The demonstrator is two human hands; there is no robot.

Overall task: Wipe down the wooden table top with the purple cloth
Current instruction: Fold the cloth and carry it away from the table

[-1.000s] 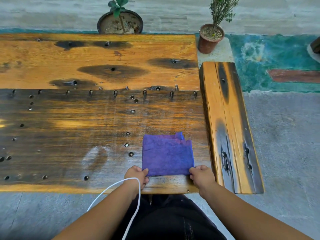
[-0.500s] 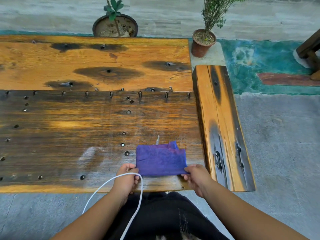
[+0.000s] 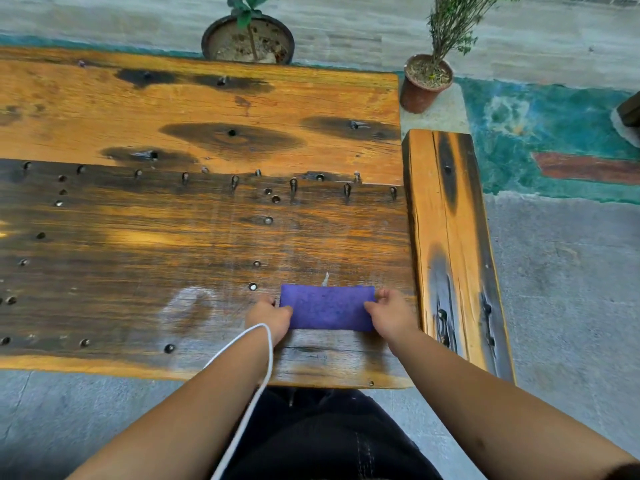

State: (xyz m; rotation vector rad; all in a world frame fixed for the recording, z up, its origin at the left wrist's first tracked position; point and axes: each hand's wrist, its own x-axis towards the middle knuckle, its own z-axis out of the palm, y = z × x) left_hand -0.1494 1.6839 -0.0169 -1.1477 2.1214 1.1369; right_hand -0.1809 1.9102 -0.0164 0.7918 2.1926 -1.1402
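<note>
The purple cloth (image 3: 327, 307) lies folded into a narrow flat rectangle on the wooden table top (image 3: 173, 237), near the front right corner. My left hand (image 3: 268, 315) pinches its left edge and my right hand (image 3: 391, 313) pinches its right edge. The table is orange at the back and dark and glossy at the front, with many small metal studs and holes. A pale smeared patch (image 3: 188, 306) shows left of the cloth.
A wooden bench (image 3: 450, 244) runs along the table's right side. Two potted plants stand beyond the far edge, a wide dark pot (image 3: 247, 39) and a small brown pot (image 3: 427, 83). A white cable (image 3: 256, 375) loops over my left wrist. Concrete floor lies all around.
The cloth has been folded over from a square into a narrow strip. Both hands moved forward from its near corners to its side edges.
</note>
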